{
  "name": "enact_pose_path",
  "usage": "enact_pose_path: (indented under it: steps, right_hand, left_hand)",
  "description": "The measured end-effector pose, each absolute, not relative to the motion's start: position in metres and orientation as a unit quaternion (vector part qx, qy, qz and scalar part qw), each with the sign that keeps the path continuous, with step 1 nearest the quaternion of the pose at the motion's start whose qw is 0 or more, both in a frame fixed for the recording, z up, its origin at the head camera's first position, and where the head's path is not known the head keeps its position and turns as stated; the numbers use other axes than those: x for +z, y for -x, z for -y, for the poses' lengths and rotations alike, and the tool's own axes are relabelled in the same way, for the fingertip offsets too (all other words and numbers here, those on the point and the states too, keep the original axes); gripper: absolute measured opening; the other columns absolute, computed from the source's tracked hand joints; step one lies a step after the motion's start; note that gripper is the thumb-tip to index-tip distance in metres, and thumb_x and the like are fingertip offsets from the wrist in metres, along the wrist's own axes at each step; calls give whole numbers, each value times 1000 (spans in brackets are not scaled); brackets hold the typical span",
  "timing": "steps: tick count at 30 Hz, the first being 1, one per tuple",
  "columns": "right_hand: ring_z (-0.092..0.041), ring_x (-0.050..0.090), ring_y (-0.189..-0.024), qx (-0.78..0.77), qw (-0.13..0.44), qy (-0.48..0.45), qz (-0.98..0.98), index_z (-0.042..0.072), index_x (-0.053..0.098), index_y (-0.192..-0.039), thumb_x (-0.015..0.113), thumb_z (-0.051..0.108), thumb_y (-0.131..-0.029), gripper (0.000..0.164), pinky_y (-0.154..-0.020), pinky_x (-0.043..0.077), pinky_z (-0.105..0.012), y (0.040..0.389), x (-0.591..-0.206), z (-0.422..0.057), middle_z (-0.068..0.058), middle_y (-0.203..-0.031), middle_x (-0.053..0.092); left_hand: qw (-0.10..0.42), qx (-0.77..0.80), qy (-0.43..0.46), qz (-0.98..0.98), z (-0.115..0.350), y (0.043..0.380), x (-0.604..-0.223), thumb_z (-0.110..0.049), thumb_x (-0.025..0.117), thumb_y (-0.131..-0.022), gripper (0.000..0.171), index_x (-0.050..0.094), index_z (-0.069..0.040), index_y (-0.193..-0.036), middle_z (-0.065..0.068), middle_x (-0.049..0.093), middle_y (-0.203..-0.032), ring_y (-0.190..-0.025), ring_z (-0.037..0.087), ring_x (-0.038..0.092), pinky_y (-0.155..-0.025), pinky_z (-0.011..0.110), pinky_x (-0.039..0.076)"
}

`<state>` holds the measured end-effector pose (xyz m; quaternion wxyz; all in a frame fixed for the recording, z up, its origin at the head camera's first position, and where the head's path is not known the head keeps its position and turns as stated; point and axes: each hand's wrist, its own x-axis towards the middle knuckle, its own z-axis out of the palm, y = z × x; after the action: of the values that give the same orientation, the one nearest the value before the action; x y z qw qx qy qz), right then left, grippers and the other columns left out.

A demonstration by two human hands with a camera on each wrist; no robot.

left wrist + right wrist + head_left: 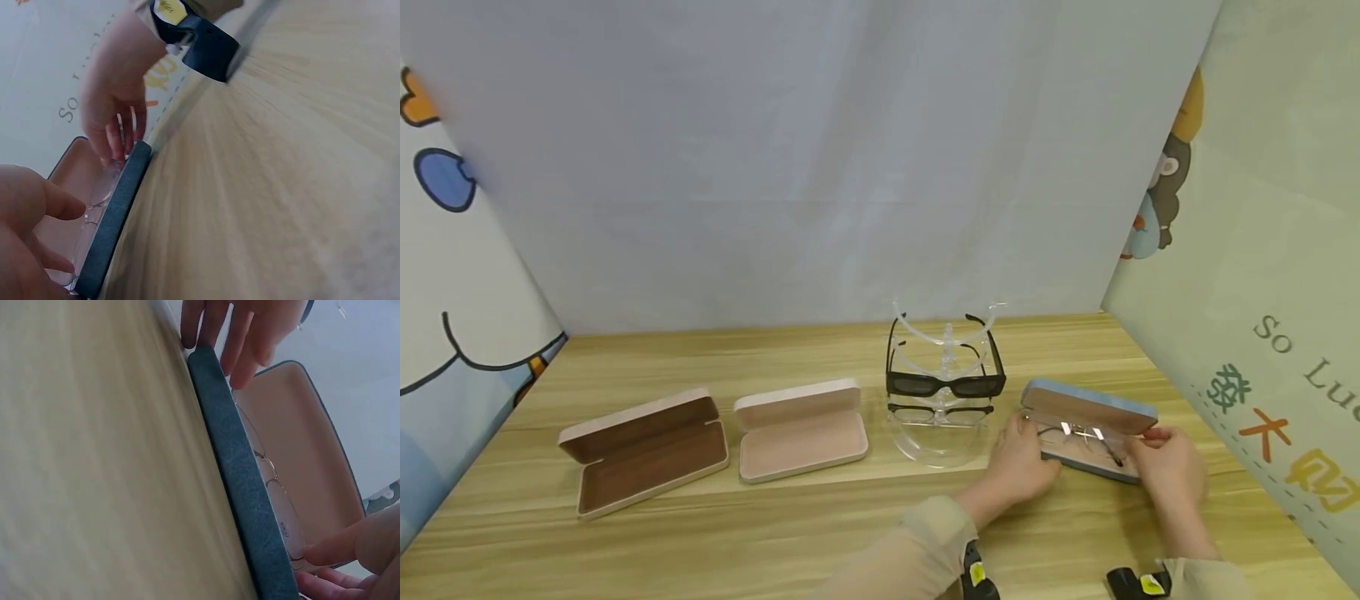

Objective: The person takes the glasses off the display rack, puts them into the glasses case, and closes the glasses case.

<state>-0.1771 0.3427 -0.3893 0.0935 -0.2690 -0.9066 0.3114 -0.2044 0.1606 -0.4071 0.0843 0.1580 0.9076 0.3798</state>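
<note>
A blue glasses case with a pinkish lining lies open at the right of the table. Inside it are thin metal-rimmed eyeglasses with clear lenses and dark arm tips. My left hand is at the case's left end, its fingertips at that side of the eyeglasses. At the other end, my right hand pinches the eyeglasses' right side. In the right wrist view, the right thumb meets the lens edge, fingers beneath it. The case's front wall partly hides the lenses in the left wrist view.
Left of the hands, a clear display stand bears black sunglasses above dark-rimmed eyeglasses. Two more open cases, one pink-lined and one brown-lined, lie farther left. A grey backdrop rises behind the table.
</note>
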Motion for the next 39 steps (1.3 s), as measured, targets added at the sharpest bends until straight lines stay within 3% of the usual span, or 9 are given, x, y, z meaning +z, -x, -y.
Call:
enact_pose_path:
  steps: [11,14,17,20,26,29,34,37,39]
  right_hand:
    - [-40,53,-93,350,112,284,886,-7,50,-115,56,25,-84,46,-66,42,-37,179,-396,-344,-29,-109,56]
    - [-44,47,-103,360,111,274,885,-7,40,-128,51,21,-86,52,-77,41,-46,180,-395,-346,-31,-121,47]
    - [-49,41,-111,363,93,222,900,-6,17,-141,45,15,-89,63,-86,38,-54,180,-391,-347,-35,-133,31]
    - [-54,38,-113,360,59,158,917,-4,-4,-143,43,19,-93,72,-87,40,-55,179,-387,-347,-38,-138,19]
    - [-55,27,-120,418,22,120,900,0,-7,-144,40,37,-95,77,-93,33,-60,172,-383,-351,-39,-139,15]
    - [-52,26,-123,453,30,121,883,0,-3,-144,36,42,-96,75,-91,38,-50,170,-383,-353,-38,-140,16]
    - [-47,35,-118,500,56,129,854,-7,9,-140,31,42,-96,70,-70,43,-12,170,-385,-354,-39,-137,21]
    - [-23,53,-101,491,67,143,857,-8,16,-136,34,43,-95,68,-64,43,-9,169,-386,-354,-37,-134,26]
    - [-1,52,-88,487,75,150,857,-9,21,-132,38,41,-95,64,-64,44,-10,168,-387,-354,-35,-132,28]
  left_hand:
    - [104,514,-75,-848,-163,214,-400,-18,61,-79,69,30,-1,-138,16,43,-130,-118,30,45,-97,38,40]
    - [114,547,-52,-828,-165,216,-396,-15,60,-78,69,29,-2,-139,15,40,-134,-122,29,41,-99,40,38]
    - [123,559,-37,-819,-169,218,-390,-17,60,-77,73,27,-7,-141,13,37,-138,-125,28,38,-100,40,37]
    - [127,567,-28,-813,-172,219,-383,-18,62,-75,79,23,-13,-143,13,35,-141,-126,30,38,-99,42,37]
    - [105,572,-28,-813,-173,218,-384,-15,64,-73,76,27,-13,-140,14,38,-137,-122,30,42,-97,40,39]
    - [84,569,-31,-817,-175,215,-388,-17,65,-74,76,28,-13,-139,12,40,-135,-118,28,45,-95,38,41]
    - [62,582,-24,-810,-177,211,-395,-17,65,-74,68,32,-17,-134,8,46,-129,-105,25,53,-84,34,45]
    - [58,597,-18,-800,-178,209,-397,-15,62,-75,60,36,-17,-128,6,48,-124,-94,21,54,-76,32,44]
    - [55,604,-15,-795,-178,209,-397,-14,61,-76,55,37,-16,-126,6,49,-122,-87,18,52,-73,31,43]
